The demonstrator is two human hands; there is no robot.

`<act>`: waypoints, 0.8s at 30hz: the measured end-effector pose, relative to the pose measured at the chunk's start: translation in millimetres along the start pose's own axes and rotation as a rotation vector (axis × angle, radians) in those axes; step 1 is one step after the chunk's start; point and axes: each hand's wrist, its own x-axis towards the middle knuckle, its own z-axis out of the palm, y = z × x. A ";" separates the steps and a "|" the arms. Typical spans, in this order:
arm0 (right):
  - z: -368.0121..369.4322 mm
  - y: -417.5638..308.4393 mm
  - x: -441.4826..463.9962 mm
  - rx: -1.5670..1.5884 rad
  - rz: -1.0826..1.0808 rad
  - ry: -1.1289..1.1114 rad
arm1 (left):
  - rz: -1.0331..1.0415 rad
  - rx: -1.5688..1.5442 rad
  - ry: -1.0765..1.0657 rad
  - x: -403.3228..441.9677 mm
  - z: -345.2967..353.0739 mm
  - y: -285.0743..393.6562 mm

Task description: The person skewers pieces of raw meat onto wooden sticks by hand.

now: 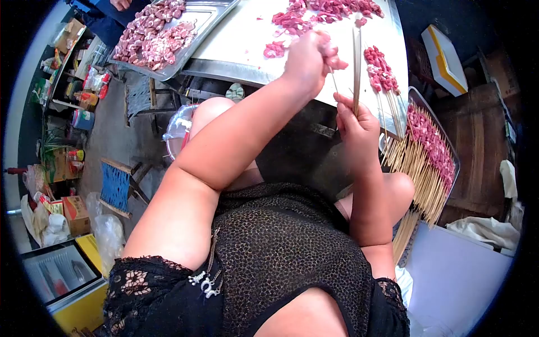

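Observation:
My left hand (310, 63) is closed over the table's near edge, fingers pinched at the upper end of a thin bamboo skewer (334, 83). Any meat between those fingertips is too blurred to make out. Just to the right and lower, my right hand (358, 124) grips a bundle of bamboo skewers (357, 67) that points away from me. Small raw meat pieces (292, 22) lie on the white table top (238, 42) beyond my hands. Several finished meat skewers (380, 70) rest on the table's right side, close to my right hand.
A metal tray (182, 54) of cut meat stands at the table's left, near another person's hand (120, 4). On my right, a tray (456, 168) holds many loaded skewers (429, 140). Stools (116, 188) and shelves (64, 106) are on the left, with a white foam box (446, 59) at far right.

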 end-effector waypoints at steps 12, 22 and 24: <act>-18.3 -0.9 6.9 0.276 0.038 0.071 | -0.078 1.009 -0.318 11.9 -6.4 33.7; -26.3 -1.7 7.3 0.265 0.034 0.079 | 0.291 1.556 -0.023 84.7 -85.6 75.4; -27.4 1.4 8.7 0.269 0.014 0.059 | 0.337 1.592 -0.076 84.9 -82.5 65.9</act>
